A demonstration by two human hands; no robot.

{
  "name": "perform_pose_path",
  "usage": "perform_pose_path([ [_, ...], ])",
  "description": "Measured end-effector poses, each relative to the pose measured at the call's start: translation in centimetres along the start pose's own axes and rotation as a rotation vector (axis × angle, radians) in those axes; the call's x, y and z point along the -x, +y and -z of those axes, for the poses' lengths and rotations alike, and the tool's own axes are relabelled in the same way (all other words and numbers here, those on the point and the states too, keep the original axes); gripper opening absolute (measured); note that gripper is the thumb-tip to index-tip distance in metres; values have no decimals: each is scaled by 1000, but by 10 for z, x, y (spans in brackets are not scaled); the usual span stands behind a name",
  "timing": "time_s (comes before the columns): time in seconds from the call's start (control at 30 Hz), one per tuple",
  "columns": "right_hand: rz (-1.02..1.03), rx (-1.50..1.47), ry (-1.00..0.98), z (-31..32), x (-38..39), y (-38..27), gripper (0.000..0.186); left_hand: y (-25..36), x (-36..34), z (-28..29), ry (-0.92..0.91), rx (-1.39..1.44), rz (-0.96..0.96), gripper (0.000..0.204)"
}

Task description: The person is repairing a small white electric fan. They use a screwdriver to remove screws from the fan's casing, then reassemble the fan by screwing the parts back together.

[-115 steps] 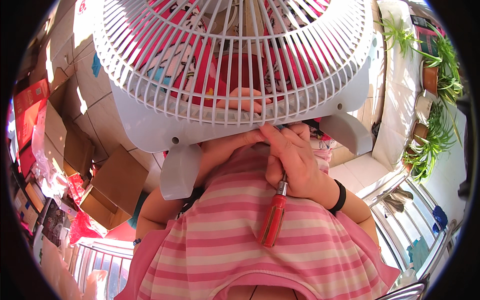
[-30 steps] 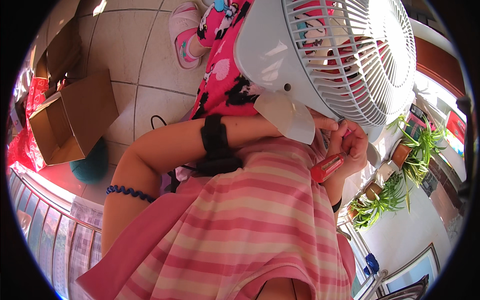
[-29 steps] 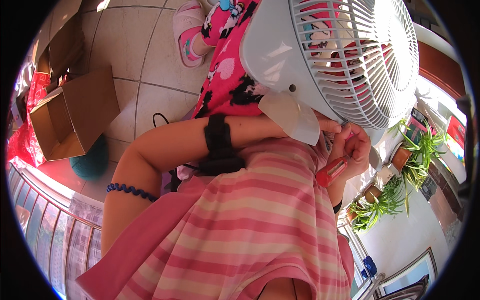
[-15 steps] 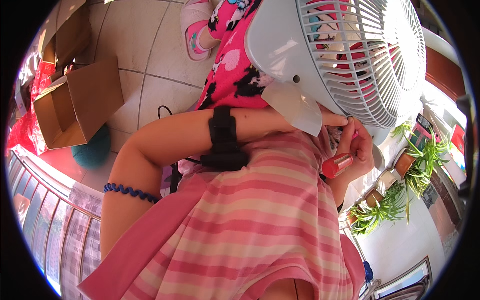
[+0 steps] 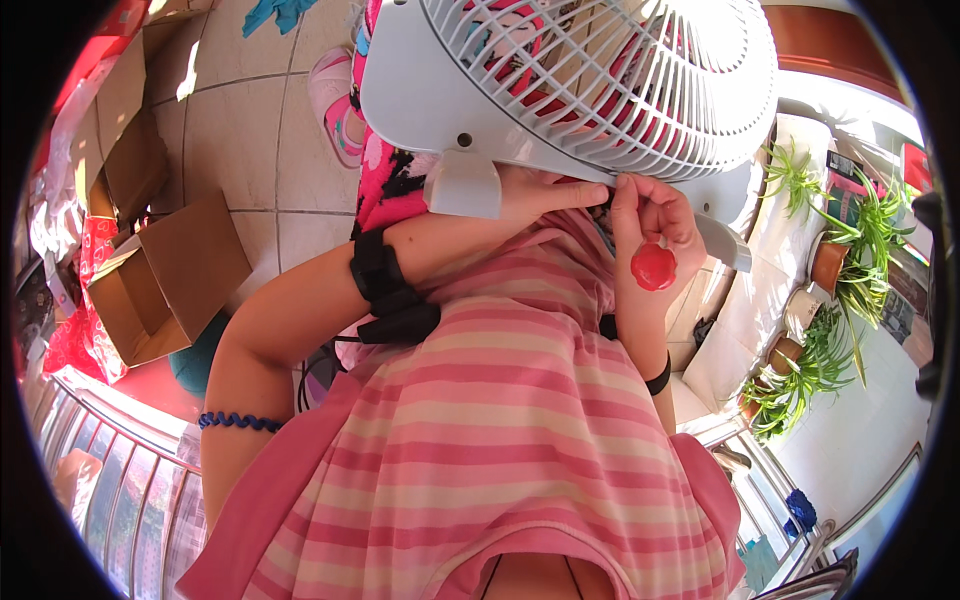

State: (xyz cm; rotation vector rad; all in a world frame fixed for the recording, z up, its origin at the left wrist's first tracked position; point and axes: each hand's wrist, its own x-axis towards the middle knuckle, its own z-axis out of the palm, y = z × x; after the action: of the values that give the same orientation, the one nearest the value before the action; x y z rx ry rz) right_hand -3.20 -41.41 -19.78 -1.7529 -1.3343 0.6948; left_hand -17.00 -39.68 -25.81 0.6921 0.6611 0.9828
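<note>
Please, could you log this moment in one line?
left hand: near lower edge of pale-grey plastic caged fan | right hand: holds red round-ended handle, near same edge | fan contact: unclear

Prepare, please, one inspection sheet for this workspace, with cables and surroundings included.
Surface: pale tiled floor, sunlit in patches.
Work things: pale grey caged fan; red handle, seen end-on.
Clutter: open cardboard box, red wrapping, teal cloth.
Hands: right hand holds the red handle; left hand at the fan's lower edge, fingers partly hidden.
Cables: thin dark cord near left arm, ends unclear.
Surroundings: potted plants at right, metal railing at lower left.
</note>
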Motion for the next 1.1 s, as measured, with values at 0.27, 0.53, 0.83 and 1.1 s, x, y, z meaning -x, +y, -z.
perform_pose_path([
  [0.27,432,-97,11,21,-3,1,19,74,50,-7,-590,-933,229,21],
  [0.53,996,-116,-199,53,-38,-36,34,168,35,-57,-139,-936,-399,21],
  [0.83,722,-300,-465,56,-59,-48,24,160,-5,-42,-278,-494,-72,19],
  [1.1,151,-766,-523,82,-53,-44,44,144,-14,-36,-298,-483,-139,23],
])
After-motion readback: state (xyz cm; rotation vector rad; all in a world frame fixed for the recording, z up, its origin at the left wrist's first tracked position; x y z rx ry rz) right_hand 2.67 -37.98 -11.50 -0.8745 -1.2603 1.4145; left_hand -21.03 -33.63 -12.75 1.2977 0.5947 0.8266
